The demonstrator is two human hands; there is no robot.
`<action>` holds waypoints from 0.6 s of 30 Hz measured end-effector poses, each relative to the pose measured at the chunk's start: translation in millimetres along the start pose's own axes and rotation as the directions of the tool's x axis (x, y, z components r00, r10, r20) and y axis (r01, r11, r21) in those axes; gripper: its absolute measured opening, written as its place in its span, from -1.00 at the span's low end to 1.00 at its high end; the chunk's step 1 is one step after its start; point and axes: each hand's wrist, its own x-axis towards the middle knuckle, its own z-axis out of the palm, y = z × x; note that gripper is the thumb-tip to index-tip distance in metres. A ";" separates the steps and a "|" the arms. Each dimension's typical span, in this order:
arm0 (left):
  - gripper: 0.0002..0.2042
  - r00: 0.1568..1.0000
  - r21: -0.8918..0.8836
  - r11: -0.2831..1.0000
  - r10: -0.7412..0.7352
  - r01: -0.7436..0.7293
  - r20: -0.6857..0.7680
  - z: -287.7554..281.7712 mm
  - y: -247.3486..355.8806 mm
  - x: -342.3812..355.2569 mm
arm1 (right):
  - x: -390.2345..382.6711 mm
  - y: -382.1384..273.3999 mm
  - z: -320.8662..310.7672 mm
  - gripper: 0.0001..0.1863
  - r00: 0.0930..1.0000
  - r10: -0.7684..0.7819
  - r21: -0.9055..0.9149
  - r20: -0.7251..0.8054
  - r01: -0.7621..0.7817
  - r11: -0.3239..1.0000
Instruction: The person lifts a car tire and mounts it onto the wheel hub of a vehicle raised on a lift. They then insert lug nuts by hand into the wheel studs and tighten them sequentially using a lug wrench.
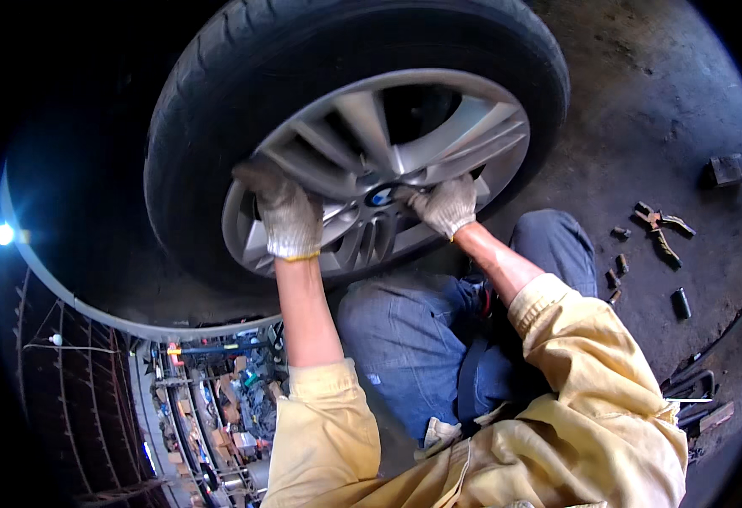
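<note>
A car wheel with a black tyre (210, 127) and a silver spoked alloy rim (366, 118) stands upright before my bent knees. At its middle is a round blue-and-white centre cap (380, 197). My left hand (282, 207), in a pale knitted work glove, lies over the left edge of the rim beside the tyre; its fingers are smeared by motion. My right hand (447, 206), gloved alike, is at the lower right spokes, its fingers closed and pointing at the hub just right of the cap. Whatever is between those fingers is hidden.
On the dark floor to the right lie pliers (659, 230), several small bolts (613, 278), a black socket (681, 303) and a dark block (728, 169). Bars and tools (694, 394) lie at the lower right. A cluttered rack (210, 415) stands at lower left.
</note>
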 end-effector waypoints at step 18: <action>0.17 0.994 0.233 0.969 0.099 -0.087 -0.040 38.3 45.5 -11.6 | 6.8 -39.3 -15.1 -0.26 0.984 0.178 -0.036 0.017 -0.177 0.983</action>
